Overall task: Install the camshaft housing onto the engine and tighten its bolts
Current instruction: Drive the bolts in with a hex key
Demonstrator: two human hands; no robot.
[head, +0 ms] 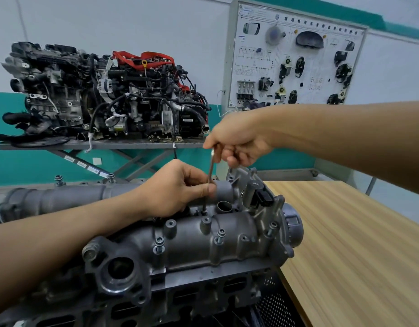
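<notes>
The grey camshaft housing lies on top of the engine head in the lower middle. A thin metal wrench stands upright with its tip in a bolt in the housing's central valley. My left hand pinches the wrench's lower shaft between thumb and fingers. My right hand grips its top end from above. Several flanged bolts stand proud along the housing's near edge.
A wooden table lies to the right of the engine. Behind, a complete engine sits on a grey lift stand. A white training board with car parts stands at the back right against the wall.
</notes>
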